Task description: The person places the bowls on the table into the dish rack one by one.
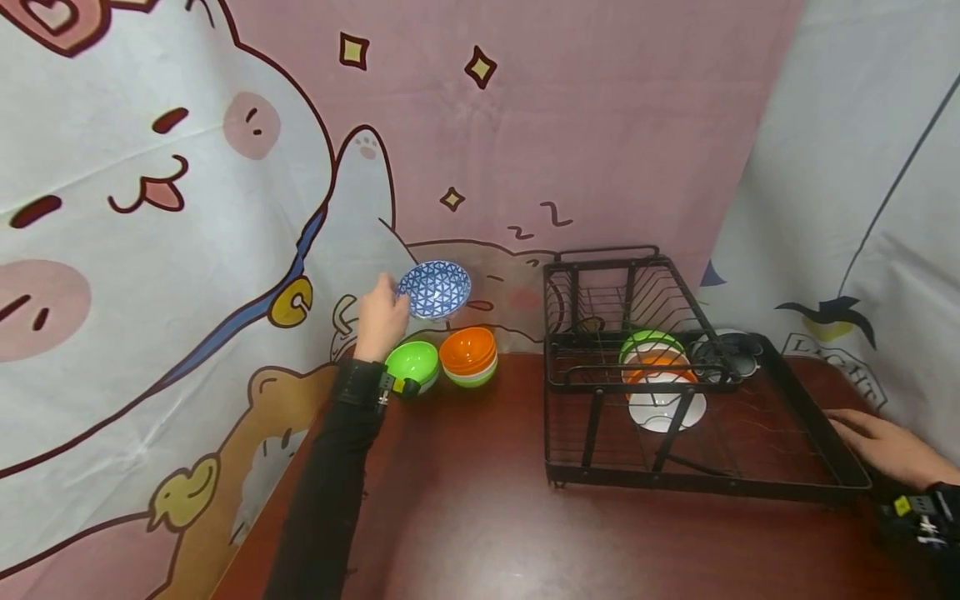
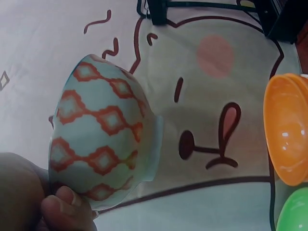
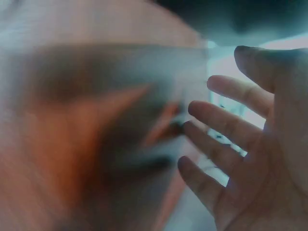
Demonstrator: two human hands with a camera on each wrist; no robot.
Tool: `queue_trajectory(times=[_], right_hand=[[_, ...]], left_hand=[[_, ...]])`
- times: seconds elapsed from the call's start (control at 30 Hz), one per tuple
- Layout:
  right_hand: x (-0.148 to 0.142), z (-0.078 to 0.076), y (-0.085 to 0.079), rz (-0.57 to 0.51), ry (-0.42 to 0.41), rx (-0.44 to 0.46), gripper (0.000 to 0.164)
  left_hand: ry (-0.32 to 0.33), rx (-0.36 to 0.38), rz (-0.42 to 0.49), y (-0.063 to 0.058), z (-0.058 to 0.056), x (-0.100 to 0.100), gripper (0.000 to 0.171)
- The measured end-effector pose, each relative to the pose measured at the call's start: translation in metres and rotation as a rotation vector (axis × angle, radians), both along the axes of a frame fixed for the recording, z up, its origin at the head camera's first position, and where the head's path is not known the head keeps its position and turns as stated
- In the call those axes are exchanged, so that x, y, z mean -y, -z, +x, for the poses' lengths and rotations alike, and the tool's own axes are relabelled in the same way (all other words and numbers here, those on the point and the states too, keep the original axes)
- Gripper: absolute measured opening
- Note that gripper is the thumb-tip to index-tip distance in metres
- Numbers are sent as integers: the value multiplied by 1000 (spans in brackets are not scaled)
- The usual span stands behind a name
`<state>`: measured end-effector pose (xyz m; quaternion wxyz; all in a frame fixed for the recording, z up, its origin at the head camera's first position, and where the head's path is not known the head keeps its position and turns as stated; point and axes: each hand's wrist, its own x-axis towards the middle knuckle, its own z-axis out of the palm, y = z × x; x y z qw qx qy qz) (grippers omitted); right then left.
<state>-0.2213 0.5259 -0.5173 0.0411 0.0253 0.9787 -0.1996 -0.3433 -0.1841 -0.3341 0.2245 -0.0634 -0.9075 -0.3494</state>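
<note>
My left hand (image 1: 382,318) pinches the rim of a patterned bowl (image 1: 435,290), held up above two stacks of bowls. Blue-and-white triangles cover its inside; in the left wrist view the outside of the bowl (image 2: 103,130) is pale with red-orange diamonds. Just below are a green bowl (image 1: 412,362) stacked on another bowl and an orange bowl (image 1: 468,348) stacked on white and green. At the far right, my right hand (image 1: 892,450) is beside the side edge of a black dish rack (image 1: 821,425). Its fingers show spread and relaxed in the right wrist view, with nothing in them.
The two-tier rack stands on a dark red-brown table (image 1: 480,500). Inside it are a white bowl (image 1: 663,412), orange and green bowls, and dark grey dishes (image 1: 731,354). A cartoon-printed cloth (image 1: 600,117) hangs behind the table and along the left side.
</note>
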Motion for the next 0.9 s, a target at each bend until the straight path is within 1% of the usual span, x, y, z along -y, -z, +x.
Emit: queue_trajectory(times=[0.07, 0.1, 0.17, 0.27, 0.37, 0.47, 0.57, 0.63, 0.73, 0.83, 0.9], right_hand=[[0, 2, -12, 12, 28, -56, 76], [0, 3, -21, 17, 30, -87, 75], [6, 1, -46, 29, 30, -127, 75], [23, -7, -91, 40, -1, -171, 72], [54, -17, -139, 14, -27, -195, 72], [98, -27, -180, -74, -79, -176, 75], [146, -33, -215, -184, -156, -140, 77], [178, -36, -234, -277, -220, -112, 77], [222, -40, -254, -431, -315, -79, 74], [255, -46, -265, -566, -382, -40, 74], [272, -49, -269, -625, -404, -20, 74]], left_hand=[[15, -11, -8, -4, -1, -7, 23], [24, -15, -11, -7, -1, -12, 23], [45, -28, -17, -14, -1, -22, 24], [91, -48, -10, -25, 2, -41, 26], [156, -54, 4, -33, 7, -65, 27], [215, -57, 5, -40, 12, -89, 25], [262, -66, -10, -46, 17, -110, 24], [293, -80, -26, -50, 20, -123, 24], [342, -88, -42, -54, 25, -139, 24], [391, -83, -47, -57, 31, -150, 23], [422, -70, -46, -60, 34, -156, 21]])
